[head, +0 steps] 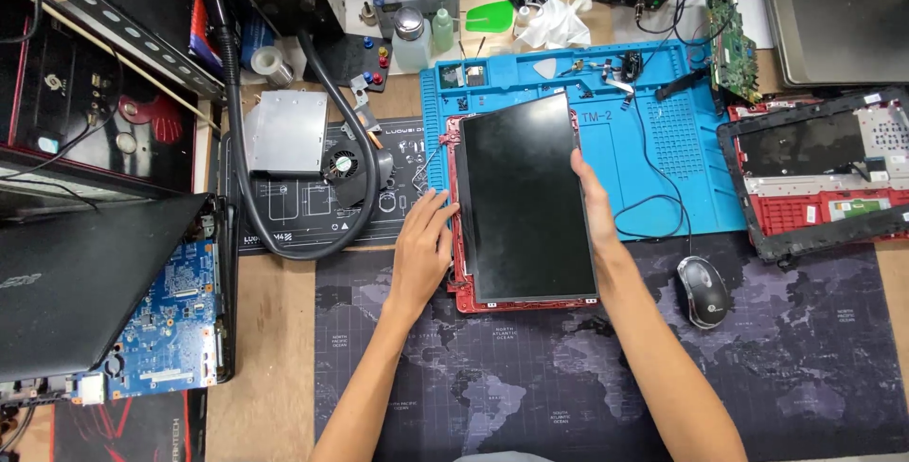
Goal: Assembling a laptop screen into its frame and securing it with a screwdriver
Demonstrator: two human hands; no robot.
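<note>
Lighting is bright, even and overhead; shadows are soft and short beneath both forearms. The black screen panel carries a faint matte sheen without hard glare. Focus is sharp at centre. Wide-angle distortion bows the frame edges. The upper left corner falls noticeably darker.

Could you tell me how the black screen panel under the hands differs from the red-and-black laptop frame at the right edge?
The screen panel is a plain dark sheet; the laptop frame is an open shell showing inner parts. The panel lies in a red lid, touched by the left hand and right hand; no hand touches the frame. Both lie flat.
</note>
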